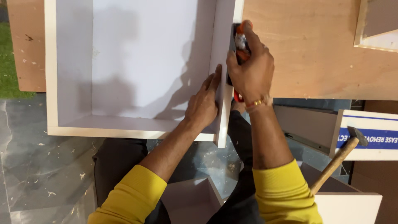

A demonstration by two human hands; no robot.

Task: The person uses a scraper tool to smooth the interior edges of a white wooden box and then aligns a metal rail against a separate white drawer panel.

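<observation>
My left hand point(203, 103) lay flat, holding nothing, against the white box's point(137, 66) assembled side panel point(224, 62); my right hand point(248, 66) gripped an orange-black tool point(240, 43) mid-work.

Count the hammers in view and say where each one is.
1. The hammer, with a wooden handle and dark head, leans at lower right, its head against a white panel, away from both hands. Others may lie out of view.
</observation>
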